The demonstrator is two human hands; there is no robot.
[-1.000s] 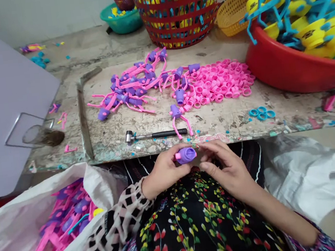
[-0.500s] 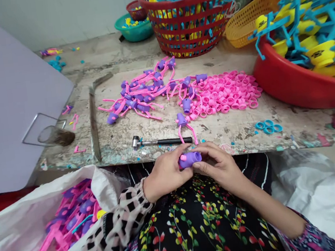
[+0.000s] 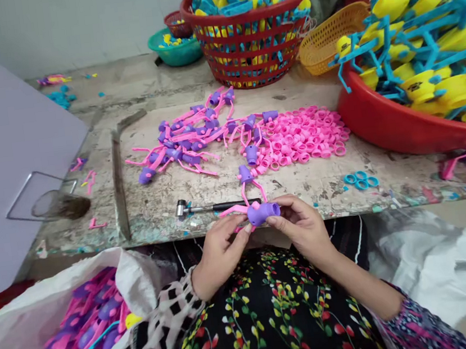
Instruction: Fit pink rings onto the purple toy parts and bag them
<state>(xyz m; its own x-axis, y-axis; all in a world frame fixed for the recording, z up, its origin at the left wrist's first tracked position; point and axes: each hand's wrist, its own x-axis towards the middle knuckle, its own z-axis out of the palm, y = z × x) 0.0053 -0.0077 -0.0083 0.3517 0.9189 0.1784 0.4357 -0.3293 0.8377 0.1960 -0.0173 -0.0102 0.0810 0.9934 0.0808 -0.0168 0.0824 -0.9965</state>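
Between my hands, at the table's near edge, is a purple plastic toy body with pink arms (image 3: 263,214), its hollow round end facing right. My left hand (image 3: 224,247) pinches its left side, where a pink arm sticks out. Fingers of my right hand (image 3: 301,224) close on the hollow end. Just beyond lies another purple piece with two bent pink arms (image 3: 245,174). A small hammer (image 3: 215,206) with a black handle rests behind my hands. Farther back are a heap of purple-and-pink pieces (image 3: 186,138) and a pile of pink rings (image 3: 304,134).
A red basket (image 3: 251,45) and a red basin (image 3: 405,128) hold yellow-and-blue toy parts. Several blue rings (image 3: 361,180) lie at the right. A bent metal bar (image 3: 119,183) lies on the left. An open white sack (image 3: 133,283) of pink-and-purple pieces stands at lower left.
My left hand has shifted down and left along the purple body, uncovering more of it and a pink arm. My right hand stays at the hollow end. The whole view has shifted slightly.
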